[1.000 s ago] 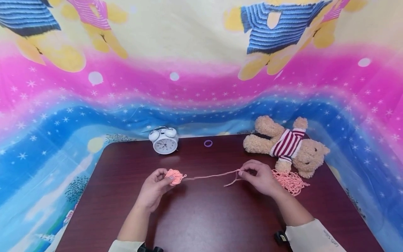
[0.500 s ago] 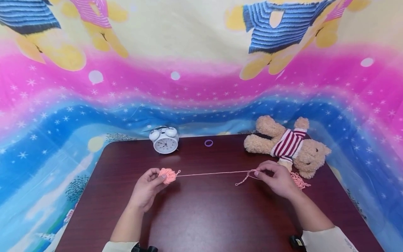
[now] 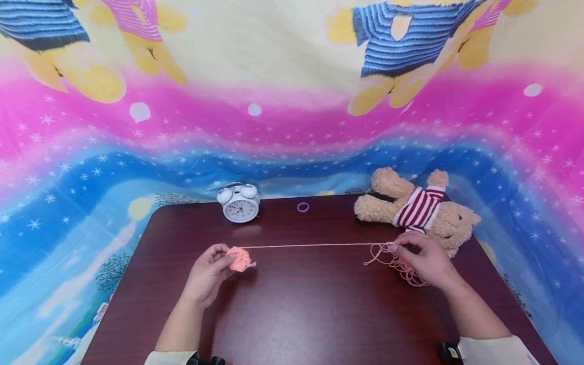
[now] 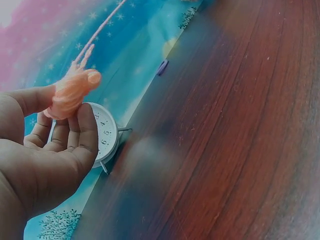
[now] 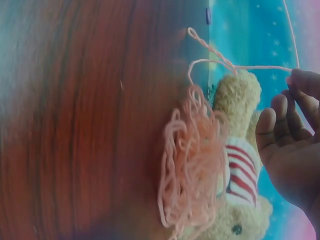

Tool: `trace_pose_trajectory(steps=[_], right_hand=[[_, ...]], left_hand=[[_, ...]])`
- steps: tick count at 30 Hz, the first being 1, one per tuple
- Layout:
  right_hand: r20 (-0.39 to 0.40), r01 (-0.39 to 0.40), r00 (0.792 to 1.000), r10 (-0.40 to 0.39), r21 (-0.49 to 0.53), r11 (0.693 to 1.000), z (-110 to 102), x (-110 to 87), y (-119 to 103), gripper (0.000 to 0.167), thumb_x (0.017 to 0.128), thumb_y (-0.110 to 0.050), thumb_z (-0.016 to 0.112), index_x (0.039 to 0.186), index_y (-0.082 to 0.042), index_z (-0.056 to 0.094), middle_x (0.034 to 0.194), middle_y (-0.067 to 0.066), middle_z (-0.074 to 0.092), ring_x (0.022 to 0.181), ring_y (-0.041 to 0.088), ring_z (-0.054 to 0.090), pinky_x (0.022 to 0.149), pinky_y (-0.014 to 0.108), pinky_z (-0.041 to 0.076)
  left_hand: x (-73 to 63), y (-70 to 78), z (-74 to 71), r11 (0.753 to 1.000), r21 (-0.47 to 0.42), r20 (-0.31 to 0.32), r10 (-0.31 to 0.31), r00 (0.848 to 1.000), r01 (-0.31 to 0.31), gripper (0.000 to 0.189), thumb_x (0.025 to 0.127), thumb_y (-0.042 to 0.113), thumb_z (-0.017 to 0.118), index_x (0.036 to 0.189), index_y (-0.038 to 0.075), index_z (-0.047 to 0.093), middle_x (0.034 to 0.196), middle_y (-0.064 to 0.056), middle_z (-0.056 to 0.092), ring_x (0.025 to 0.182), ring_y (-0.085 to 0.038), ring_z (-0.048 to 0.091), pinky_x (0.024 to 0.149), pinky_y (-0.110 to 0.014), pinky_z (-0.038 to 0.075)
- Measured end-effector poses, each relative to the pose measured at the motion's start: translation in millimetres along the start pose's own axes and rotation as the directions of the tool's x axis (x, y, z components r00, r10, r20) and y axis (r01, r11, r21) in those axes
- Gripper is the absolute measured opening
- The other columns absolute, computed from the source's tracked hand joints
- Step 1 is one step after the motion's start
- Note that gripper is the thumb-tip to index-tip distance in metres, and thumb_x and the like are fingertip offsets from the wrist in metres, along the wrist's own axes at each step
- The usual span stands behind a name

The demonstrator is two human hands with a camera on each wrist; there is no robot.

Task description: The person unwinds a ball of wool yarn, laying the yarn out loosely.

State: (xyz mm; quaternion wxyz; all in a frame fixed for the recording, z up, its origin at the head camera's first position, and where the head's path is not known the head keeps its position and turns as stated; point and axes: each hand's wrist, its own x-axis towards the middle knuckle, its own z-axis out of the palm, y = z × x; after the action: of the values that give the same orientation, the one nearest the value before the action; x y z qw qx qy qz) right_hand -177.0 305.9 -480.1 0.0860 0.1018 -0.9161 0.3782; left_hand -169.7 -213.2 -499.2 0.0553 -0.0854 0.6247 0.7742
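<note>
A small wound bundle of peach yarn (image 3: 239, 259) is pinched between the thumb and fingers of my left hand (image 3: 205, 276), above the left half of the table. From it a taut strand (image 3: 315, 245) runs across to my right hand (image 3: 426, 258), whose thumb and forefinger pinch the yarn. A loose tangle of the same yarn (image 5: 195, 160) lies on the table, partly hidden behind the right hand in the head view. A short looped end (image 5: 207, 45) sticks out near the pinched strand.
A white alarm clock (image 3: 240, 205) stands at the back left of the dark wooden table (image 3: 292, 304). A purple ring (image 3: 303, 207) lies at the back middle. On the right, a teddy bear (image 3: 417, 208) in a striped shirt lies on its side. A printed cloth (image 3: 292, 126) hangs behind.
My right hand has moved to the right, lengthening and tightening the strand between the hands. The left hand has shifted slightly left with the bundle, which has turned.
</note>
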Motion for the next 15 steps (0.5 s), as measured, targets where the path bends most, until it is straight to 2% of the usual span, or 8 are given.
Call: trace_pose_trajectory(steps=[6,8,11,15], right_hand=[[0.016,-0.063,0.998,0.064,-0.038,0.997,-19,-1.9,2,0.019,0.1,-0.033,0.071,0.109,-0.017,0.077,0.124,0.01,0.069,0.121,0.034,0.058,0.096,0.053,0.047],[0.013,-0.082,0.996,0.083,-0.039,0.996,-24,-2.4,3,0.021,0.1,-0.033,0.071,0.11,-0.015,0.077,0.125,0.013,0.068,0.122,0.037,0.058,0.096,0.055,0.046],[-0.009,-0.085,0.996,0.085,-0.046,0.995,-30,-3.1,6,0.019,0.1,-0.031,0.071,0.107,-0.015,0.077,0.122,0.012,0.069,0.118,0.031,0.057,0.094,0.046,0.046],[-0.046,-0.061,0.997,0.059,-0.051,0.997,-30,-3.8,10,0.013,0.099,-0.026,0.073,0.104,-0.015,0.078,0.116,0.007,0.071,0.111,0.01,0.056,0.091,0.031,0.043]], left_hand=[[-0.2,-0.7,-3.4,1.0,-0.011,0.026,0.007,1.0,-0.007,0.023,0.099,-0.001,0.062,0.117,0.006,0.049,0.1,-0.002,0.064,0.082,-0.012,0.064,0.069,-0.027,0.057],[-0.5,-1.6,-4.8,1.0,-0.01,0.048,0.014,0.999,-0.013,0.025,0.1,-0.002,0.061,0.119,0.004,0.048,0.105,-0.004,0.062,0.084,-0.013,0.065,0.068,-0.026,0.057],[-1.2,-3.3,-6.8,1.0,0.004,0.092,0.026,0.995,-0.027,0.028,0.101,-0.001,0.06,0.125,0.0,0.046,0.112,-0.007,0.059,0.087,-0.014,0.065,0.069,-0.027,0.059],[-2.0,-5.3,-8.7,0.999,0.026,0.155,0.037,0.987,-0.042,0.031,0.104,-0.001,0.056,0.131,-0.003,0.041,0.119,-0.012,0.054,0.088,-0.016,0.066,0.069,-0.029,0.059]])
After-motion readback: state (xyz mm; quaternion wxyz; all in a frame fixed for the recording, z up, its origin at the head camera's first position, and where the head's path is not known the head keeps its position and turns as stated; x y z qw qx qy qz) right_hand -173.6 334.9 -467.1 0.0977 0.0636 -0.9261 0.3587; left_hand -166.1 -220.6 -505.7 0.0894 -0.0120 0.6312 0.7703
